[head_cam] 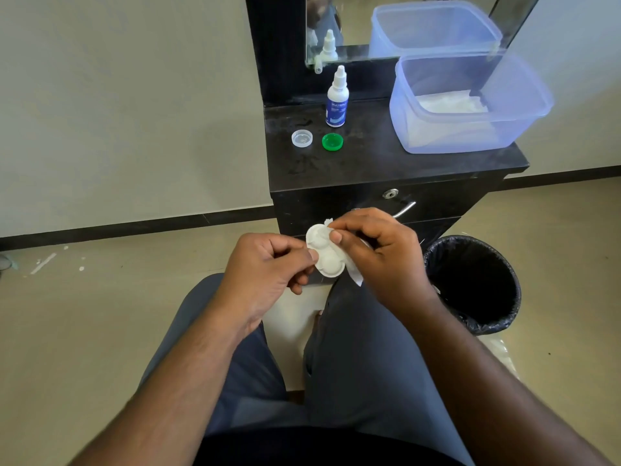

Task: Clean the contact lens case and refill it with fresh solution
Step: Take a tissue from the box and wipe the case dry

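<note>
Clearly we are mid-wipe: our left hand (268,264) pinches the white contact lens case (325,252) over our lap while our right hand (376,250) closes on a tissue (353,270) pressed into its far well. Next we must refill from the solution bottle (337,99) by the cabinet top (386,163)'s back edge, then fit the clear cap (302,138) and green cap (332,142) near its left edge.

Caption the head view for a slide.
Left hand holds the lens case while the right hand wipes it with tissue.

Matt white plastic lens case (325,255); thin paper tissue (353,270); glossy black cabinet top (386,159)
</note>
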Available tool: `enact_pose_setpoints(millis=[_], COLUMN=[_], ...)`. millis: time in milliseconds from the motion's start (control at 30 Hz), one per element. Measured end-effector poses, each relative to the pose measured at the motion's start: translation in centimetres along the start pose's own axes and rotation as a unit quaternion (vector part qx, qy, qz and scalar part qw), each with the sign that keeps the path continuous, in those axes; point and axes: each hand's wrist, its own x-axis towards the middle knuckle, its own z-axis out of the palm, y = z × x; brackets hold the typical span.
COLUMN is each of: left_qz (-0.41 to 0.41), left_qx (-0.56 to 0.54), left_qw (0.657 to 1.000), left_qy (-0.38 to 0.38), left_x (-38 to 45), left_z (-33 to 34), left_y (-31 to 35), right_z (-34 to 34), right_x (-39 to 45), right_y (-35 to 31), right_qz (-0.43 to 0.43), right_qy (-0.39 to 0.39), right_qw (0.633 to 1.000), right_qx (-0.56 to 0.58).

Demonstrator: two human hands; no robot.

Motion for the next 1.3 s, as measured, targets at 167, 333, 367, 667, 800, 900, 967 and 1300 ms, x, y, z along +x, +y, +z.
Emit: enact_pose_setpoints(millis=[167,333,367,667,800,900,967,1300], left_qz=[0.001,-0.04,-0.049,-0.038,-0.026,-0.004,0.024,0.084], left_qx=[0.005,-0.042,-0.059,-0.017,0.04,0.072,0.107,0.134], left_qw=[1.0,0.998,0.997,0.999,0.999,0.997,0.993,0.987], left_qy=[0.012,-0.025,-0.022,-0.018,-0.01,-0.021,-0.035,0.041], left_x=[-0.3,-0.2,-0.3,-0.4,-0.1,0.2,0.3,0.0], left_z=[0.1,-0.6,-0.6,-0.6,-0.7,-0.7,-0.7,-0.3], left_y=[0.1,0.3,0.3,-0.4,-0.3,0.0,0.2,-0.2], right_z=[-0.6,-1.6,-1.6,-0.8,-1.3,-1.5,-1.1,-0.5], right_x=[0.4,1.2,1.4,1.1,1.7,2.6,3.0,3.9], right_y=[0.3,0.2,0.2,0.1,-0.9,-1.9,-2.3,-2.3], right_qz=[-0.124,-0.197,-0.199,-0.206,0.0,-0.064,-0.123,0.032], right_qy=[-0.037,-0.11,-0.115,-0.188,-0.089,-0.156,-0.246,-0.209], right_qw=[0.983,0.955,0.952,0.912,0.994,0.979,0.944,0.972], right_qx=[-0.13,-0.193,-0.202,-0.301,-0.063,-0.117,-0.184,-0.105])
